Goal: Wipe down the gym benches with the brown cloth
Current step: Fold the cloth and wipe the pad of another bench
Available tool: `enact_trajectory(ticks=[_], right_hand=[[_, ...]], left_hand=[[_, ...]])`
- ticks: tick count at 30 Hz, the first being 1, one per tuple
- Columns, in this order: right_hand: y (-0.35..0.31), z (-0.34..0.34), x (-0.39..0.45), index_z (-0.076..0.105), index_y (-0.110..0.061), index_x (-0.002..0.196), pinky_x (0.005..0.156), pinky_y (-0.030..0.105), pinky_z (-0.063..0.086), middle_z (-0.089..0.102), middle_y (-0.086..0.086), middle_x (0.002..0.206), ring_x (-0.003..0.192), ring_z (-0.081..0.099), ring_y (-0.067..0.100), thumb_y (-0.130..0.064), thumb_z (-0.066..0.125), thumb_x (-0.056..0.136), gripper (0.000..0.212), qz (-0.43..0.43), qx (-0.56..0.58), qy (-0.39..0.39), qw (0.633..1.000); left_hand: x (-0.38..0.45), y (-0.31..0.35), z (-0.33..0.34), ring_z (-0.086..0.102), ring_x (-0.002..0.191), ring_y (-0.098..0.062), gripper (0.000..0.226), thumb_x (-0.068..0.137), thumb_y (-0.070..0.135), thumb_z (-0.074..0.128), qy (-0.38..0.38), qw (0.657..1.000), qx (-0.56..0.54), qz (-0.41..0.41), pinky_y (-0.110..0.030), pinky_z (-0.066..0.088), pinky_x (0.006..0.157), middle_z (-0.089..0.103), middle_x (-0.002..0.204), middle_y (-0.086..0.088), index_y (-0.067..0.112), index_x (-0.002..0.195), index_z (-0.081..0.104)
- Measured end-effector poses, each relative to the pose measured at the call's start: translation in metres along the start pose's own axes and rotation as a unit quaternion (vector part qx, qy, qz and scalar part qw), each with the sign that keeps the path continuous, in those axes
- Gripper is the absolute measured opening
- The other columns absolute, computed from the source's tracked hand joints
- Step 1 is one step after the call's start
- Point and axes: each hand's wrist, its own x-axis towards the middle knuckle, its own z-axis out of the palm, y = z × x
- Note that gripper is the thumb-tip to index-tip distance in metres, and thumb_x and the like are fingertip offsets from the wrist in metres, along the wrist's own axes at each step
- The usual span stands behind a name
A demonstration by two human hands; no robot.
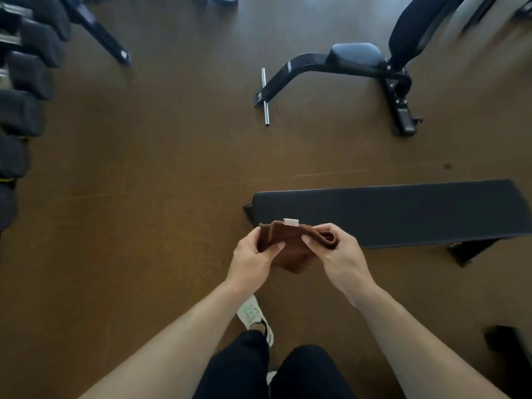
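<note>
Both hands [253, 259] grip brown cloth [290, 246] (folded) beside flat bench [403, 211].

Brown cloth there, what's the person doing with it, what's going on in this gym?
A person stands on the brown floor holding the brown cloth in front of them. The left hand and the right hand each pinch it, apparently folding or bunching it. It has a small white tag at its top edge. The flat black bench is just ahead to the right, and the cloth isn't on it yet. An adjustable bench stands farther off.
</note>
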Motion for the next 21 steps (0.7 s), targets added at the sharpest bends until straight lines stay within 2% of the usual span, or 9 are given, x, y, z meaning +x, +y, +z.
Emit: enact_trajectory(ticks=[3,6,11,16,17,19,21], right_hand=[[0.008,0.005,0.046,0.074,-0.026,0.104,0.083,0.018,0.055,0.076,-0.011,0.095,0.092,0.070,0.007,-0.022,0.072,0.098,0.007,-0.017,-0.004,-0.009,1.000],[0.032,0.012,0.086,0.073,-0.025,0.100,0.078,0.015,0.051,0.075,-0.012,0.093,0.088,0.069,0.005,-0.018,0.074,0.096,0.008,-0.008,-0.004,-0.006,1.000],[0.118,0.031,0.160,0.074,-0.029,0.097,0.078,0.025,0.056,0.077,-0.009,0.091,0.088,0.072,0.010,-0.024,0.077,0.094,0.006,0.038,-0.045,-0.004,0.998],[0.209,0.053,0.243,0.074,-0.031,0.093,0.068,0.014,0.047,0.075,-0.016,0.083,0.082,0.069,0.002,-0.031,0.079,0.093,0.005,0.130,-0.098,-0.014,0.987],[0.221,0.057,0.256,0.073,-0.032,0.098,0.071,0.015,0.048,0.074,-0.016,0.087,0.086,0.068,0.001,-0.032,0.079,0.093,0.009,0.131,-0.105,0.000,0.986],[0.240,0.066,0.273,0.065,-0.035,0.123,0.096,0.022,0.051,0.070,-0.017,0.119,0.113,0.063,0.001,-0.036,0.077,0.094,0.031,0.097,-0.159,0.065,0.980],[0.253,0.079,0.280,0.045,-0.036,0.151,0.122,0.041,0.032,0.046,-0.007,0.157,0.147,0.038,0.014,-0.046,0.066,0.100,0.056,0.018,-0.298,0.120,0.947]], left_hand=[[0.053,0.003,-0.006,0.069,0.098,-0.001,0.015,0.094,0.025,0.072,-0.004,0.999,0.040,0.017,-0.034,0.055,0.096,0.076,0.098,0.018,0.035,0.105,0.073],[0.093,-0.014,-0.003,0.070,0.099,-0.003,0.015,0.094,0.022,0.072,-0.026,0.999,0.039,-0.007,-0.037,0.055,0.096,0.077,0.098,0.015,0.035,0.101,0.076],[0.168,-0.093,0.027,0.072,0.093,-0.007,0.015,0.094,0.023,0.072,-0.027,0.996,0.045,-0.072,-0.044,0.055,0.095,0.078,0.092,0.012,0.037,0.093,0.076],[0.233,-0.178,0.056,0.072,0.089,-0.004,0.007,0.093,0.037,0.069,-0.024,0.986,0.074,-0.147,-0.044,0.059,0.089,0.077,0.090,0.017,0.041,0.099,0.071],[0.243,-0.187,0.059,0.072,0.090,-0.003,0.008,0.094,0.037,0.069,-0.017,0.986,0.073,-0.150,-0.042,0.060,0.088,0.077,0.091,0.017,0.040,0.101,0.070],[0.260,-0.197,0.060,0.070,0.094,0.002,0.017,0.094,0.035,0.070,0.020,0.987,0.081,-0.137,-0.035,0.059,0.089,0.075,0.097,0.018,0.039,0.110,0.065],[0.274,-0.201,0.055,0.063,0.105,0.002,0.030,0.097,0.034,0.067,0.076,0.985,0.108,-0.115,-0.028,0.054,0.093,0.067,0.112,0.020,0.038,0.125,0.058]])
